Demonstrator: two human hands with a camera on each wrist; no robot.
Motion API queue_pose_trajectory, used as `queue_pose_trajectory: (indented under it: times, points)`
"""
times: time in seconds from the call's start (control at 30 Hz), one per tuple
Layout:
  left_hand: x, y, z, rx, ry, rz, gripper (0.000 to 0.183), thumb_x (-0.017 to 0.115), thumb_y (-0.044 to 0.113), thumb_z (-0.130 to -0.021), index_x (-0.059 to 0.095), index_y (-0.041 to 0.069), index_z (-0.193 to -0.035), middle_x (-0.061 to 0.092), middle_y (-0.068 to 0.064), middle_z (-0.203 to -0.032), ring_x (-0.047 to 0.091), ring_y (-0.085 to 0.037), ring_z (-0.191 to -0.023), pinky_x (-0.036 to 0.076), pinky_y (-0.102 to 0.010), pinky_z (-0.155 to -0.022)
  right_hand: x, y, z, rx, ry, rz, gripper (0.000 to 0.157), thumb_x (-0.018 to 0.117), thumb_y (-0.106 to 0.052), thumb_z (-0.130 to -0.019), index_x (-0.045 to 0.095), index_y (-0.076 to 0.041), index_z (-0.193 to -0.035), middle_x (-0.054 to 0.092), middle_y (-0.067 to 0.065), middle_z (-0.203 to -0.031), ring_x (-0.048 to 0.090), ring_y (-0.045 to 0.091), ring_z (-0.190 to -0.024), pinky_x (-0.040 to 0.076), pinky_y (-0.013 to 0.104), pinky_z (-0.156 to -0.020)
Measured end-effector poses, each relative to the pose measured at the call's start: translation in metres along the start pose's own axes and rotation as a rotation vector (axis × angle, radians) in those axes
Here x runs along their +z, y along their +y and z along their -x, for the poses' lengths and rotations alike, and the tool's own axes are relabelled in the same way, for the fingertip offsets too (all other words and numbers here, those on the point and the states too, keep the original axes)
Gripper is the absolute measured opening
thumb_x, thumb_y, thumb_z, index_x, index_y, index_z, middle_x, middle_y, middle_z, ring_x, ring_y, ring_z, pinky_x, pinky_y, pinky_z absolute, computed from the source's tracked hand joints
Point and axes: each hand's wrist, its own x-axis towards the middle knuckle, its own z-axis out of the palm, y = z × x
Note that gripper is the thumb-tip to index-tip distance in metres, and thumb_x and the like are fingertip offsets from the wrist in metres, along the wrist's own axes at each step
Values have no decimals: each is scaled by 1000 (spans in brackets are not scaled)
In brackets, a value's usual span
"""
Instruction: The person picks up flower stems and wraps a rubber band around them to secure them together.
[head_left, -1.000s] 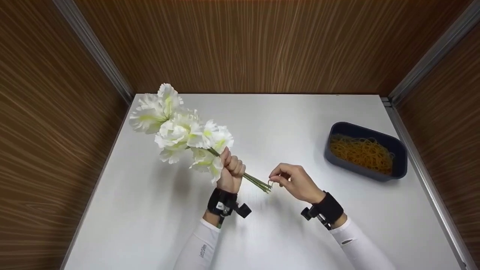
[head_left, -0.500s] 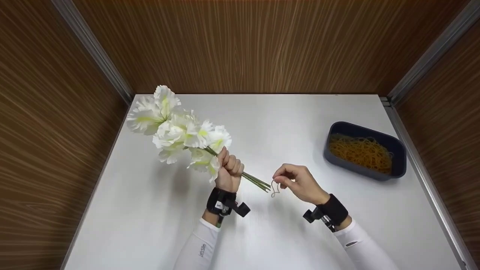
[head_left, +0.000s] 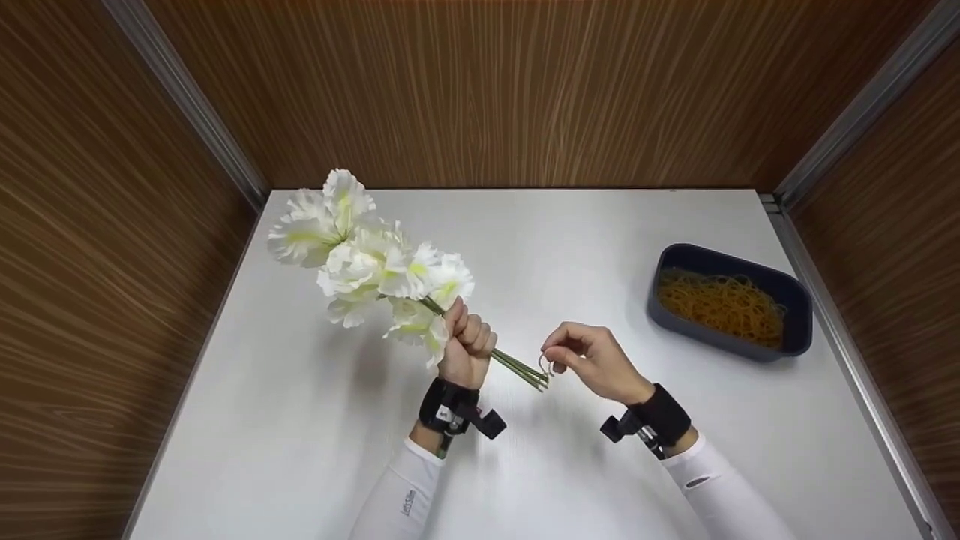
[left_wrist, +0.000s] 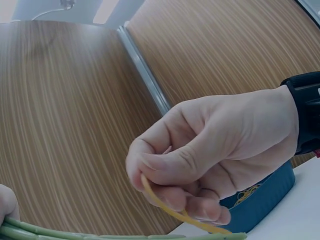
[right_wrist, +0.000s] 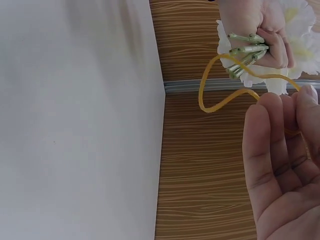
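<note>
My left hand [head_left: 469, 346] grips a bunch of white artificial flowers [head_left: 375, 262] by the green stems [head_left: 517, 367], blooms toward the back left. The cut stem ends point at my right hand [head_left: 596, 364]. Between thumb and fingertips, that hand pinches a yellow rubber band [right_wrist: 201, 95]. In the right wrist view the band hangs as a loose, bent loop, overlapping the stem ends [right_wrist: 250, 49]. From the left wrist camera, the band [left_wrist: 165, 207] reaches down to the stem tips. My left hand hides the middle of the stems.
A dark blue tub [head_left: 682, 324] stands at the right of the white table [head_left: 585, 480], with many rubber bands [head_left: 724, 307] inside. Wood-grain panels [head_left: 480, 90] enclose the table at the back and both sides.
My right hand drew back rightward from the stem ends with the band, then came back left to them. My left hand has shifted slightly right with the flowers.
</note>
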Motion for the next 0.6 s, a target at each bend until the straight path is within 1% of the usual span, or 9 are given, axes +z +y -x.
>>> queue_pose_trajectory:
  times: [0.1,0.2,0.37,0.47,0.53,0.6]
  points:
    - [4,2,2,-13,13,-1,60,53,34,-107,10,16,-69,7,5,-59,3,-9,-51,-2,-25,-52,2,-6,-4,3,2,-12,10,70,-4,-98,70,6,-97,69,22,-83,65,3,-68,57,21,-66]
    - [5,-1,3,-27,22,-7,60,53,34,-107,10,16,-69,7,6,-59,3,-9,-51,-2,-25,-52,2,-8,-7,5,6,-25,10,70,-4,-98,69,6,-98,68,25,-84,66,4,-69,58,21,-66]
    - [5,-4,4,-46,26,-11,59,50,33,-108,10,16,-69,8,6,-59,3,-9,-51,-2,-25,-52,3,-8,-11,4,9,-39,13,70,-7,-98,69,6,-98,67,25,-83,65,3,-69,58,21,-67]
    - [4,-5,5,-51,15,-3,60,52,33,-107,10,16,-69,7,6,-58,2,-9,-50,-2,-25,-51,3,-8,-14,-8,11,-51,14,70,-6,-98,68,7,-98,67,25,-83,66,3,-69,57,21,-67]
    - [5,-5,5,-55,14,1,62,56,35,-105,10,16,-69,7,6,-58,3,-9,-49,-2,-25,-51,3,-8,-16,-12,12,-59,12,69,-5,-98,68,7,-97,67,25,-83,65,3,-69,57,21,-66]
    - [5,-4,5,-52,11,2,62,57,36,-105,10,16,-70,7,6,-58,3,-9,-49,-2,-25,-50,4,-9,-19,-12,15,-65,10,69,-3,-97,68,7,-97,67,24,-83,65,4,-69,57,20,-67]
